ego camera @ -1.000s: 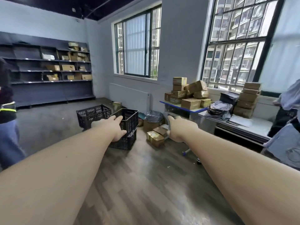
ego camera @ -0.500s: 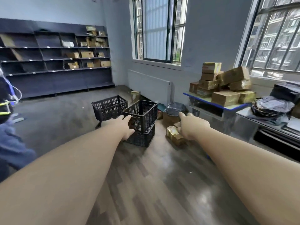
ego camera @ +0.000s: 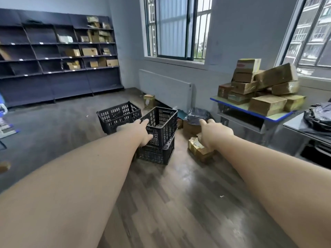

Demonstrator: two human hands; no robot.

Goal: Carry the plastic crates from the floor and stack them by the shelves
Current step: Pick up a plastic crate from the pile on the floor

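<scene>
Two black plastic crates stand stacked on the wood floor: the upper crate (ego camera: 162,125) rests on the lower crate (ego camera: 155,153). A third black crate (ego camera: 119,116) sits on the floor just left and behind them. My left hand (ego camera: 141,131) is stretched out in front of the upper crate's left corner, fingers apart, holding nothing; whether it touches is unclear. My right hand (ego camera: 213,132) reaches forward to the right of the stack, open and empty, above a gold-wrapped box (ego camera: 198,149). Dark shelves (ego camera: 59,56) line the far left wall.
A blue-edged desk (ego camera: 250,111) piled with cardboard boxes stands at the right, with a second table (ego camera: 304,127) beside it. A bagged bin (ego camera: 197,115) and small boxes lie under the window by the radiator (ego camera: 164,86). Part of another person (ego camera: 2,108) shows at the left edge.
I have moved closer to the crates and the view has tilted down. Both arms stay outstretched and now reach the stacked crates.
</scene>
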